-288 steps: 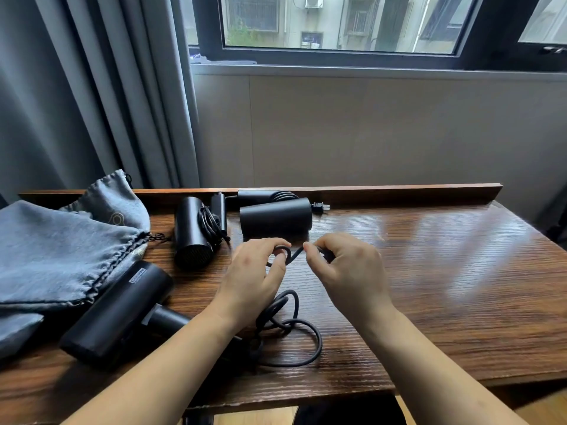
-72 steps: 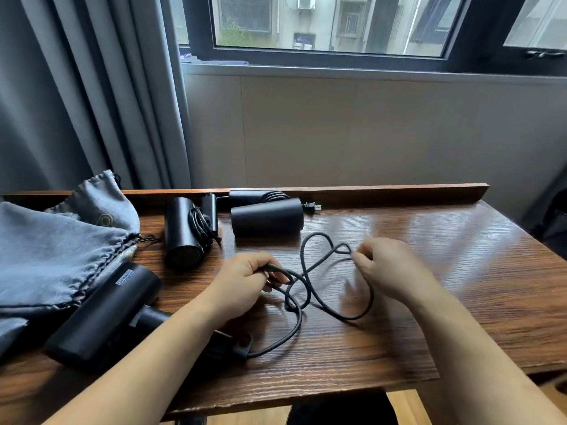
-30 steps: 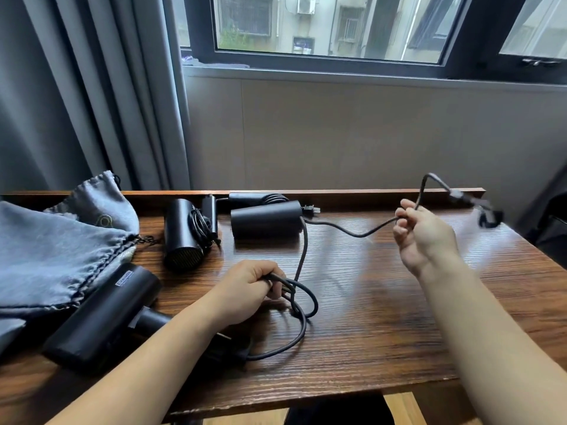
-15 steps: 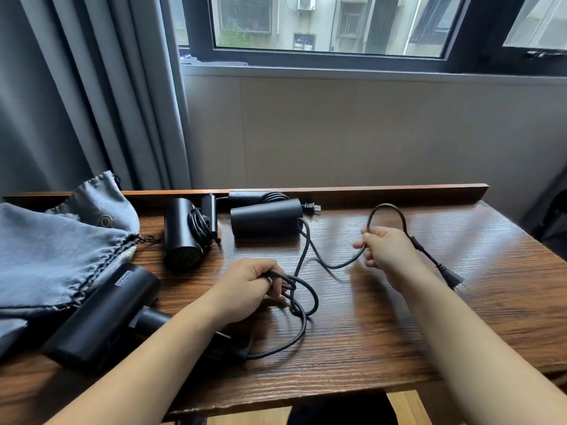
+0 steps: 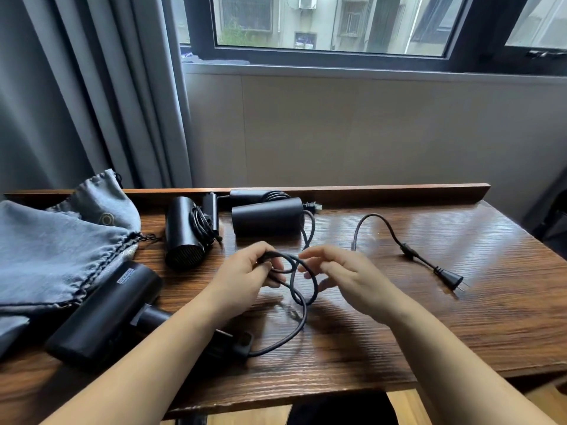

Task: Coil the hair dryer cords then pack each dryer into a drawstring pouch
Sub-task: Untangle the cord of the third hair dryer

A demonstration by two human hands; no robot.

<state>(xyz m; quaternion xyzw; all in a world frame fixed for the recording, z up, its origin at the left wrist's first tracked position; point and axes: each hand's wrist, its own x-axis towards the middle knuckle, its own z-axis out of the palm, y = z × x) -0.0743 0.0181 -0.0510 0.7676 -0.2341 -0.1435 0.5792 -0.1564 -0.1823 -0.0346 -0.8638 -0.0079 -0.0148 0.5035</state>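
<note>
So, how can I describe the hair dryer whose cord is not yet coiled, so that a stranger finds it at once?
Start at the grey drawstring pouches on the left end of the wooden table. The nearest hair dryer lies just in front of them, beside the left forearm. Unlike the two dryers at the back rail, it bears a small white label, and its cord runs loose to the left hand.

Soft daylight is coming in, nothing harsh

Light is pouring through the window [image 5: 331, 23] at the top of the frame and bouncing off the table [image 5: 460, 302] as pale glare at centre right. Soft shadows are pooling under both forearms near the bottom. The right hand [image 5: 346, 274] is smearing a bit with motion blur. The wide lens is bending the curtain [image 5: 76, 93] at upper left.
</note>
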